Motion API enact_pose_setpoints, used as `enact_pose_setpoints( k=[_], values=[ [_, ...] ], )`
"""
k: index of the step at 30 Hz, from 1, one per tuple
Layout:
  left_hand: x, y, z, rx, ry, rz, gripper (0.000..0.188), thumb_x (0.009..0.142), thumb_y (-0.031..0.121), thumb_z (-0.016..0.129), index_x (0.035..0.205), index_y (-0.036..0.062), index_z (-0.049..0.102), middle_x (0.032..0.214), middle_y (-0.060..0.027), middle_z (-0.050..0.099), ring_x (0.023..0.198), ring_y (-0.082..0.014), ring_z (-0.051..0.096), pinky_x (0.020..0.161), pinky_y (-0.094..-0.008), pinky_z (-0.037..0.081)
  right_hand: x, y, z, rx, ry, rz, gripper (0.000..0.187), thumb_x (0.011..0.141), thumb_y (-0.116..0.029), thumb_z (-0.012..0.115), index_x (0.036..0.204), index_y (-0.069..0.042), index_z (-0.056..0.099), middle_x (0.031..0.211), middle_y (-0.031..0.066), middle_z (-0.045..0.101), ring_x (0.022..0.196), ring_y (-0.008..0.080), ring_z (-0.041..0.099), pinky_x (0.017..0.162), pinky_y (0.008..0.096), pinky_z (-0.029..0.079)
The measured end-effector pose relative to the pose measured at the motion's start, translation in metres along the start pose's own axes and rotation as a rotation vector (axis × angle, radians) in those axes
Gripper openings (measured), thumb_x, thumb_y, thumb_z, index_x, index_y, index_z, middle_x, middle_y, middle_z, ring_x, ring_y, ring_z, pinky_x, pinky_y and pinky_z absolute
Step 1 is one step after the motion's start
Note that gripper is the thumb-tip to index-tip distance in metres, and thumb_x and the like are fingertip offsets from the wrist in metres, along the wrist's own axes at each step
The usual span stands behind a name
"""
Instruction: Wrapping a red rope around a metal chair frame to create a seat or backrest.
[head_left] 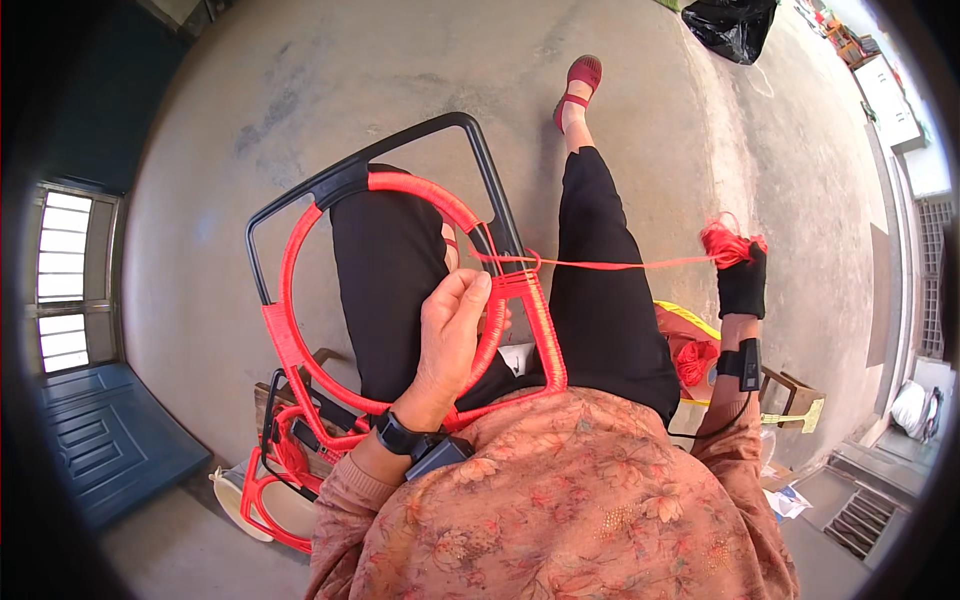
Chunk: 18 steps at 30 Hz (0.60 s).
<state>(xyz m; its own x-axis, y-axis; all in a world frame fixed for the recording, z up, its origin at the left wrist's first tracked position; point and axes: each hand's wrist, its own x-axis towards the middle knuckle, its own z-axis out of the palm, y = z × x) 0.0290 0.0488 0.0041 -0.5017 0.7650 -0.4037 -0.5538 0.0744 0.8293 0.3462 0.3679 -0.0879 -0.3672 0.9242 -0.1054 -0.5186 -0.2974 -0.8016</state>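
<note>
A black frame (350, 150) with a round ring in it rests across my lap. Red plastic strip (300, 345) is wound tightly round most of the ring and the lower bars. My left hand (452, 325) grips the ring's right side, the thumb close to the wound joint; its other fingers are partly hidden. From that joint a loose red strip (640, 265) runs taut to the right. Its far end is a tangled red bundle (733, 243), held in my right hand (742, 287), which wears a black glove and is stretched out to the side.
More red-wound frames (290, 440) lie beside my left leg. To the right, a yellow-edged red bag (690, 340) holds a red bundle, near a small wooden stool (792, 405). A black plastic bag (730, 28) lies farther off. A blue door (120, 435) stands at left.
</note>
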Motion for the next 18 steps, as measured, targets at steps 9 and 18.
enact_pose_setpoints(
  k=[9, 18],
  values=[
    [-0.002, 0.0, 0.004, 0.0, 0.01, -0.008, 0.023, 0.099, 0.024, 0.047, 0.103, 0.0021, 0.054, 0.085, -0.0084, 0.063, 0.065, -0.0131, 0.062, 0.061, -0.0265, 0.054, -0.043, 0.049, 0.161, -0.429, -0.36, 0.518, 0.031, 0.089, -0.012, 0.058, 0.119, -0.003, 0.054, 0.083, 0.0011, 0.059, 0.078, 0.0127, 0.06, 0.069, 0.0281, 0.05],
    [0.005, 0.004, 0.01, -0.111, 0.066, 0.049, 0.023, 0.098, 0.023, 0.051, 0.107, 0.0017, 0.052, 0.085, -0.0087, 0.064, 0.062, -0.0143, 0.064, 0.053, -0.0252, 0.054, -0.07, 0.093, 0.191, -0.159, -0.43, 0.659, 0.015, 0.085, -0.008, 0.063, 0.097, -0.002, 0.058, 0.087, 0.0072, 0.061, 0.083, 0.022, 0.063, 0.072, 0.0329, 0.052]
  ],
)
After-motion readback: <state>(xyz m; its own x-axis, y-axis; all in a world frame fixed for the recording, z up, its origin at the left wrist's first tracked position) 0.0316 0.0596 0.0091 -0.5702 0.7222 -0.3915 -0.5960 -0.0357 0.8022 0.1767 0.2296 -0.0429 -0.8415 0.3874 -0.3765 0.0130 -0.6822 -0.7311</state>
